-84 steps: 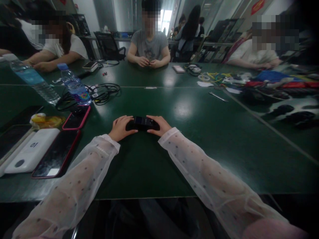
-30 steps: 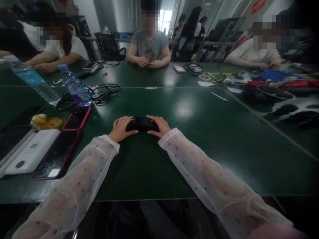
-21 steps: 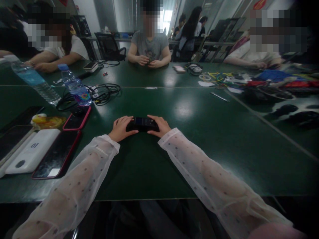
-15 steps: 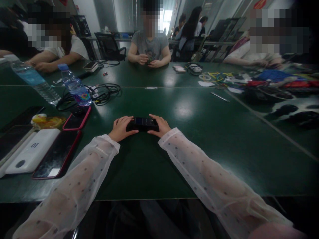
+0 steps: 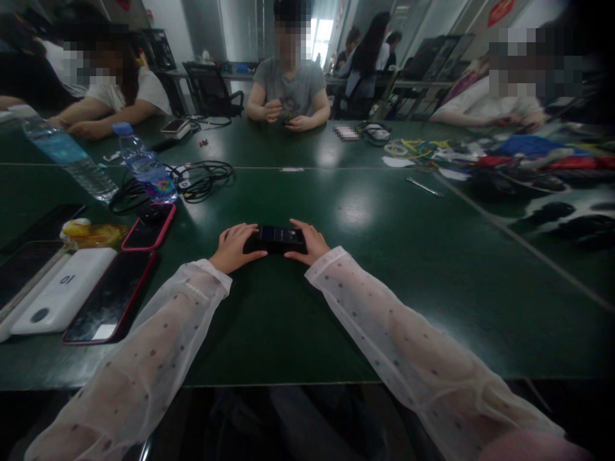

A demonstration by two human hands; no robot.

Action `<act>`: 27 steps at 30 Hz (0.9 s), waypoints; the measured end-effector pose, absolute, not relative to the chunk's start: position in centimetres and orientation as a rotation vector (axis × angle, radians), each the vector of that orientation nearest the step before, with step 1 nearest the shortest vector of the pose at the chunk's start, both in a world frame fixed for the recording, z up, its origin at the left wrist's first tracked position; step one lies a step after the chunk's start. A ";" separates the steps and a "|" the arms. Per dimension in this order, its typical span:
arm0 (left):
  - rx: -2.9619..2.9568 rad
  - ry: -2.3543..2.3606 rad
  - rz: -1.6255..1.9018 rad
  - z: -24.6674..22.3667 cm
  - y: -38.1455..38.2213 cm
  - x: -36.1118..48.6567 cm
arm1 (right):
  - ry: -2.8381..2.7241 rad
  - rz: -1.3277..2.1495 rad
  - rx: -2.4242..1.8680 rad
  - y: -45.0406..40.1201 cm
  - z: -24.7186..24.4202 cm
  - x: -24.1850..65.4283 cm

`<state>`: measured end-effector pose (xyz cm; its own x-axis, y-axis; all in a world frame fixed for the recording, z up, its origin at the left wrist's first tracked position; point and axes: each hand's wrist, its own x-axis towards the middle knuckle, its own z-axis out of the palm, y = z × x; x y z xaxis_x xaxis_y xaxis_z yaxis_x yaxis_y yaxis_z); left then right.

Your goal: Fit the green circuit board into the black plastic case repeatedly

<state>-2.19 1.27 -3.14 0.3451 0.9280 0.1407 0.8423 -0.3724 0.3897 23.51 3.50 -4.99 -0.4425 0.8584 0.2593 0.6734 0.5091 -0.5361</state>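
Observation:
A small black box-shaped device [image 5: 281,238] with a dark screen and pale markings on its upper face rests on the green table [image 5: 288,320]. Round its left end my left hand [image 5: 236,248] is closed, thumb along the near side and fingers over the far side. My right hand [image 5: 310,243] grips the right end in the same way. Both hands lie low at the tabletop, and the device's two ends are partly hidden by the fingers. Sheer white dotted sleeves cover both forearms.
To my left are a white power bank [image 5: 65,291], a red-edged phone [image 5: 110,298], a pink-edged phone [image 5: 148,227], two water bottles and a coil of black cable [image 5: 206,179]. A wrench [image 5: 424,187] lies right, before piled cables. Several people sit around.
My hands and the black device stay in place. Across the table, the person in grey has shifted their hands slightly around a small object.

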 end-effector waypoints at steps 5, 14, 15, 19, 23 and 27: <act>2.357 1.598 0.501 -3.1 1.2 -2.2 | -2.186 0.593 -1.237 4.2 -5.6 23.9; 2.343 1.599 0.477 -2.9 1.1 -2.2 | -2.056 1.015 -1.073 5.3 -5.7 25.2; 2.342 1.598 0.475 -2.9 1.1 -2.2 | -2.061 1.025 -1.078 5.4 -5.5 25.3; 2.346 1.604 0.482 -2.9 1.1 -2.1 | -2.085 1.005 -1.100 5.4 -5.2 25.4; 2.351 1.602 0.493 -3.1 1.2 -2.1 | -2.084 0.987 -1.081 5.3 -5.4 25.3; 2.357 1.604 0.513 -3.2 1.2 -2.1 | -2.080 0.943 -1.067 5.3 -5.8 25.1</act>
